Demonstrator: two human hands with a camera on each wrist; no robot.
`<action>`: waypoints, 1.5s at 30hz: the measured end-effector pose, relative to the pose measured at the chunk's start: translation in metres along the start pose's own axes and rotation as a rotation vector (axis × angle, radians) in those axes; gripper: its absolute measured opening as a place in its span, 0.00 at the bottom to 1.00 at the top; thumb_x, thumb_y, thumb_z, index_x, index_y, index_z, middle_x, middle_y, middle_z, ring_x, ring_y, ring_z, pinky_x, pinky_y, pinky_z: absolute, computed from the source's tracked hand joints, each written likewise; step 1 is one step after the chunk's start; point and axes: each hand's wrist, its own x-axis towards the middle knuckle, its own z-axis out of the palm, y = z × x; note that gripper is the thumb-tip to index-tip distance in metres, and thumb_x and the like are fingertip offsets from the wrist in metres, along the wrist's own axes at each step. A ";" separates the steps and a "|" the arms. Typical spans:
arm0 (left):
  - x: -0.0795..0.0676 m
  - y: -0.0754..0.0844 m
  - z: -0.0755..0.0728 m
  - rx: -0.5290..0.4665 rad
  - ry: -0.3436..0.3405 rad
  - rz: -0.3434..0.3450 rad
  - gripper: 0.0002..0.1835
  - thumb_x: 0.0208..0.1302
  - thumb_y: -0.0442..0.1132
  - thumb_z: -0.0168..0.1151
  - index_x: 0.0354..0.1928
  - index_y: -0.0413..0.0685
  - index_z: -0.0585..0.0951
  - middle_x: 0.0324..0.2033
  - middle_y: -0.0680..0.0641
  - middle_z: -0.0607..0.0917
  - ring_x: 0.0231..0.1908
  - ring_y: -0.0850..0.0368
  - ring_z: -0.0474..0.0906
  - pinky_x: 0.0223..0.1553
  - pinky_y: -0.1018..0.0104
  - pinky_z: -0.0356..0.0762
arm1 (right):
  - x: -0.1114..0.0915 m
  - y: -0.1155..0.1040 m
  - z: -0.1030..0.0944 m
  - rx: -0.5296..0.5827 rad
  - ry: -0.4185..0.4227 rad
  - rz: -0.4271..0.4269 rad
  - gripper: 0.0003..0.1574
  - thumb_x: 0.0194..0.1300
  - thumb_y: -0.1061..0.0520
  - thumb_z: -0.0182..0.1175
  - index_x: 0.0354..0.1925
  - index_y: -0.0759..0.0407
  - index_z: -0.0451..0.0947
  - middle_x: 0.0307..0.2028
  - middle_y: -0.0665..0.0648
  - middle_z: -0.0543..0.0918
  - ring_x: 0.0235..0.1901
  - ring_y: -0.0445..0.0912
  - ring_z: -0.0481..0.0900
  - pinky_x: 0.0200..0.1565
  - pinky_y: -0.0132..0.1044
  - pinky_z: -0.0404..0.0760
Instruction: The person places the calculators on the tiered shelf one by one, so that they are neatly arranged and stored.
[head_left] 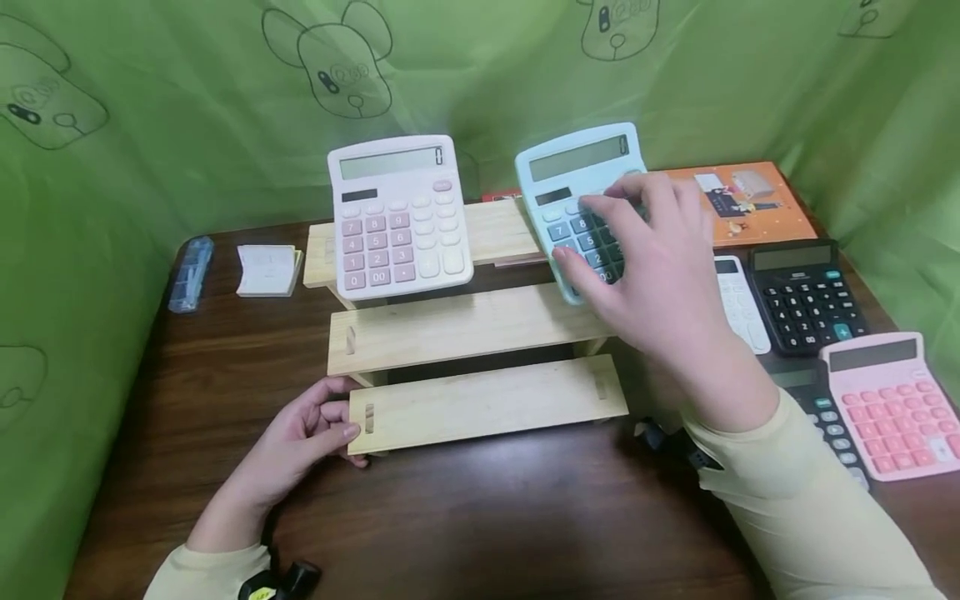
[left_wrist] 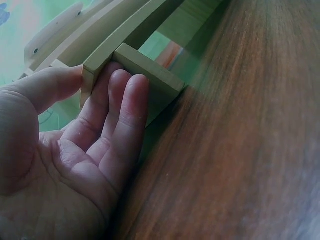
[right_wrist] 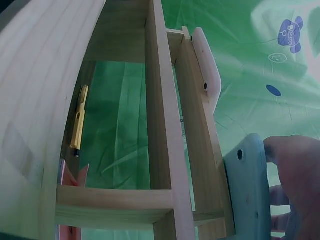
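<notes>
A three-step wooden display stand (head_left: 480, 325) rests on the dark table. My left hand (head_left: 311, 429) holds the left end of its lowest step, thumb on the end edge and fingers (left_wrist: 131, 102) curled under the board. A light blue calculator (head_left: 577, 162) leans back on the right side of the stand, its screen showing 0. My right hand (head_left: 667, 267) is over its keys with bent, spread fingers, thumb near the left edge; the palm hides the calculator's lower right. A pale pink-and-white calculator (head_left: 405, 187) leans on the left side of the stand.
Right of the stand lie a black calculator (head_left: 802, 287), a white calculator (head_left: 738, 308), a pink calculator (head_left: 888, 408) and an orange box (head_left: 757, 204). On the left are white note paper (head_left: 267, 271) and a clear blue case (head_left: 192, 273). Green curtains (head_left: 210, 150) enclose the table.
</notes>
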 end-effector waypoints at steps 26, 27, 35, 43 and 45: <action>-0.001 0.000 0.001 -0.010 0.005 0.028 0.22 0.68 0.21 0.51 0.61 0.32 0.59 0.43 0.30 0.81 0.36 0.45 0.84 0.30 0.43 0.83 | 0.002 -0.005 0.002 0.159 -0.137 -0.207 0.30 0.54 0.62 0.55 0.58 0.62 0.76 0.62 0.64 0.72 0.63 0.60 0.66 0.66 0.52 0.62; -0.001 0.000 0.001 -0.011 0.007 0.026 0.22 0.68 0.21 0.51 0.61 0.32 0.59 0.43 0.30 0.81 0.36 0.45 0.84 0.30 0.43 0.83 | 0.002 -0.004 0.002 0.161 -0.142 -0.207 0.30 0.55 0.62 0.56 0.58 0.62 0.76 0.63 0.63 0.72 0.64 0.59 0.65 0.66 0.52 0.62; 0.000 -0.003 0.003 -0.010 0.008 0.007 0.22 0.68 0.23 0.51 0.61 0.33 0.59 0.43 0.30 0.81 0.37 0.44 0.84 0.31 0.43 0.83 | 0.000 0.001 0.005 0.190 -0.147 -0.192 0.28 0.57 0.62 0.59 0.58 0.60 0.76 0.63 0.63 0.70 0.64 0.59 0.63 0.64 0.52 0.65; -0.001 -0.003 0.002 -0.003 0.013 -0.009 0.23 0.68 0.23 0.52 0.61 0.33 0.59 0.43 0.30 0.81 0.37 0.44 0.84 0.31 0.42 0.83 | -0.002 0.002 0.007 0.191 -0.148 -0.176 0.28 0.57 0.61 0.59 0.58 0.60 0.76 0.63 0.62 0.70 0.66 0.56 0.63 0.63 0.50 0.67; -0.001 -0.003 0.002 -0.001 0.015 0.000 0.22 0.68 0.23 0.52 0.61 0.33 0.59 0.43 0.30 0.81 0.37 0.44 0.84 0.31 0.43 0.83 | -0.002 0.002 0.008 0.193 -0.147 -0.177 0.28 0.58 0.61 0.59 0.58 0.60 0.76 0.64 0.62 0.70 0.66 0.56 0.63 0.63 0.50 0.67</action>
